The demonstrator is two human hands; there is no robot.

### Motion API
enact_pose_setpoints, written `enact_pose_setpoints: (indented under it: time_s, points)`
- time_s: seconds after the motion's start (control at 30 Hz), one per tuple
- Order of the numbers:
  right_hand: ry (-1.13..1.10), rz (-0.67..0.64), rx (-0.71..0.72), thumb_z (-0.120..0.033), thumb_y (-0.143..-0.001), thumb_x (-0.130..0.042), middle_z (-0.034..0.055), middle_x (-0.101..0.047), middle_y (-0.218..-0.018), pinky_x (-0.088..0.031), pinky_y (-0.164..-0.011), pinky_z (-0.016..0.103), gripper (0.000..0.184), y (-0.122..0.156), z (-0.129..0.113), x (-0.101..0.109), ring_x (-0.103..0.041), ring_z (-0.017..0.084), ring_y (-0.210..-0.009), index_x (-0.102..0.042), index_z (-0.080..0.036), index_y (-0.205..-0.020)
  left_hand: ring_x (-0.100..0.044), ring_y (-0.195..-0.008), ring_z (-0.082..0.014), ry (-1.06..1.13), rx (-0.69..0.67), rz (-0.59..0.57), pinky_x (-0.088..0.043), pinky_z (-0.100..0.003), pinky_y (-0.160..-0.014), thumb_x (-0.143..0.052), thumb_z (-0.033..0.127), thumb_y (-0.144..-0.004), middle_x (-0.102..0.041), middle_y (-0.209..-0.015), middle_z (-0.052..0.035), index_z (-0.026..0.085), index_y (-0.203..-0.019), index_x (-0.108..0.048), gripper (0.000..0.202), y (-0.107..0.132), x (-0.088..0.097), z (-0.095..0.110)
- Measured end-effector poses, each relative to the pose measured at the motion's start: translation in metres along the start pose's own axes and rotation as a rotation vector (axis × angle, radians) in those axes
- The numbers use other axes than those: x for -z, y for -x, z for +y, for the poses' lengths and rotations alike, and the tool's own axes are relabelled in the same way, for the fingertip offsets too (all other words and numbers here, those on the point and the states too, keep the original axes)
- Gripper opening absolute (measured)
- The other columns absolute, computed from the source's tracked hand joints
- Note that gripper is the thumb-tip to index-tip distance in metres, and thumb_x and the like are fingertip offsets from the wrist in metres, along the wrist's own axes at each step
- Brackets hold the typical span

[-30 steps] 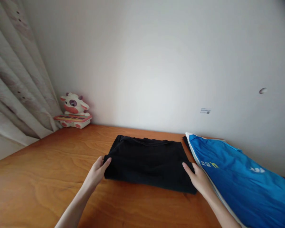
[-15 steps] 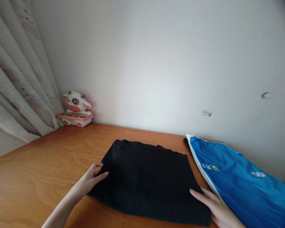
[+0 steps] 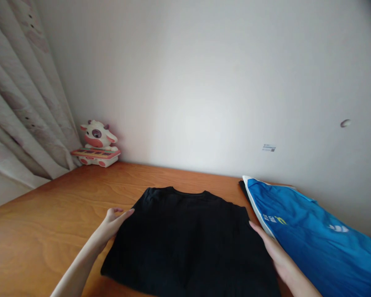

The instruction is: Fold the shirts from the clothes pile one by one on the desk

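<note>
A black T-shirt (image 3: 191, 239) lies spread on the wooden table in front of me, its neckline at the far side and its near part running out of the bottom of the view. My left hand (image 3: 111, 225) is at the shirt's left edge, thumb tip touching the cloth and fingers apart. Along the right edge rests my right hand (image 3: 270, 245), with one stretched digit against the fabric. Its other fingers are mostly hidden.
A blue garment with a white edge (image 3: 315, 222) lies on the right, partly over something black. A cow-shaped toy keyboard (image 3: 96, 144) stands in the far left corner beside the curtain (image 3: 21, 90). The wall (image 3: 185, 95) bounds the wooden table (image 3: 49, 231) at the back.
The shirt's neckline now shows at the far edge, and its near edge has come closer to me. My right hand has moved up along the right side; my left has shifted slightly left and away.
</note>
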State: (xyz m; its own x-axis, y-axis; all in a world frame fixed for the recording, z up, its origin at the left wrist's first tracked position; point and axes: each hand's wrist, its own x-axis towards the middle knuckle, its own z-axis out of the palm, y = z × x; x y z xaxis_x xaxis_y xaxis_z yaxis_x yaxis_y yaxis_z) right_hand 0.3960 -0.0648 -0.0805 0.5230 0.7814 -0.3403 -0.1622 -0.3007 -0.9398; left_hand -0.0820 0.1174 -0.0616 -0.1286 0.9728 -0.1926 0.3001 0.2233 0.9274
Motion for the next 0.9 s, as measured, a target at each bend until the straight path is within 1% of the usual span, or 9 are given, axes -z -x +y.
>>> enact_pose_setpoints:
  time_s: [0.13,0.23,0.37,0.47,0.53,0.63,0.73,0.83,0.9]
  points:
    - [0.128,-0.038,-0.033,-0.060,-0.073,-0.071,0.0106,-0.080,-0.084,-0.059,-0.090,0.046,0.043,-0.050,-0.014,-0.010,-0.075,0.033,-0.101,-0.074,-0.020,-0.086,-0.068,-0.063,-0.0245,0.008,0.013,-0.068,-0.050,-0.031,-0.058,-0.089,0.054,-0.046,-0.069,-0.064,-0.0018,0.019,-0.089,-0.058,0.064,-0.045,-0.023,0.020]
    - [0.103,0.022,0.036,-0.049,-0.066,-0.079,0.0095,-0.080,-0.085,-0.057,-0.094,0.043,0.037,-0.074,-0.023,-0.018,-0.073,0.033,-0.106,-0.073,-0.020,-0.089,-0.072,-0.072,-0.0259,0.075,-0.129,-0.113,-0.054,-0.033,-0.064,-0.088,0.051,-0.046,-0.075,-0.076,-0.0055,0.020,-0.093,-0.062,0.062,-0.069,-0.037,0.026]
    - [0.010,0.049,0.295,-0.050,-0.065,-0.082,0.0043,-0.079,-0.107,-0.051,-0.104,0.036,0.048,-0.088,-0.028,-0.024,-0.068,0.027,-0.117,-0.070,-0.025,-0.105,-0.072,-0.098,-0.0263,0.030,-0.433,0.096,-0.056,-0.031,-0.082,-0.069,0.062,-0.065,-0.076,-0.099,-0.0103,0.020,-0.093,-0.063,0.050,-0.093,-0.042,0.018]
    - [0.003,0.061,0.436,-0.055,-0.068,-0.079,0.0035,-0.078,-0.112,-0.054,-0.101,0.037,0.050,-0.102,-0.025,-0.022,-0.070,0.027,-0.112,-0.068,-0.026,-0.108,-0.070,-0.106,-0.0246,-0.066,-0.461,0.197,-0.054,-0.031,-0.089,-0.052,0.055,-0.081,-0.073,-0.111,-0.0124,0.019,-0.100,-0.059,0.042,-0.105,-0.040,0.008]
    - [0.124,0.110,0.467,-0.059,-0.074,-0.070,0.0050,-0.078,-0.108,-0.056,-0.097,0.039,0.049,-0.114,-0.019,-0.020,-0.072,0.028,-0.107,-0.067,-0.025,-0.109,-0.070,-0.104,-0.0242,-0.140,-0.435,0.226,-0.054,-0.034,-0.089,-0.046,0.047,-0.087,-0.071,-0.117,-0.0141,0.019,-0.105,-0.057,0.035,-0.108,-0.039,0.002]
    - [0.348,0.198,0.452,-0.059,-0.077,-0.063,0.0106,-0.078,-0.103,-0.056,-0.096,0.046,0.047,-0.132,-0.012,-0.018,-0.072,0.033,-0.107,-0.068,-0.023,-0.105,-0.070,-0.098,-0.0266,-0.312,-0.408,0.200,-0.053,-0.040,-0.090,-0.047,0.031,-0.087,-0.072,-0.110,-0.0147,0.019,-0.100,-0.060,0.021,-0.107,-0.041,-0.002]
    - [0.457,0.259,0.457,-0.052,-0.075,-0.069,0.0189,-0.072,-0.120,-0.046,-0.107,0.055,0.052,-0.140,-0.012,-0.029,-0.061,0.039,-0.124,-0.068,-0.017,-0.113,-0.065,-0.113,-0.0310,-0.488,-0.451,0.113,-0.046,-0.047,-0.102,-0.052,0.015,-0.081,-0.071,-0.113,-0.0159,0.018,-0.095,-0.067,0.021,-0.099,-0.052,0.003]
    - [0.632,0.320,0.582,-0.044,-0.080,-0.066,0.0245,-0.054,-0.146,-0.030,-0.118,0.057,0.062,-0.131,-0.020,-0.064,-0.041,0.042,-0.143,-0.059,-0.010,-0.131,-0.045,-0.138,-0.0365,-0.627,-0.519,0.087,-0.035,-0.054,-0.112,-0.054,0.007,-0.077,-0.055,-0.145,-0.0182,0.016,-0.112,-0.068,0.039,-0.083,-0.078,0.017]
    - [0.876,0.308,0.754,-0.041,-0.091,-0.052,0.0242,-0.049,-0.150,-0.030,-0.118,0.055,0.058,-0.117,-0.024,-0.100,-0.041,0.039,-0.143,-0.053,-0.009,-0.140,-0.035,-0.145,-0.0370,-0.775,-0.621,0.053,-0.032,-0.054,-0.116,-0.052,0.011,-0.085,-0.042,-0.157,-0.0171,0.016,-0.124,-0.065,0.041,-0.068,-0.105,0.029]
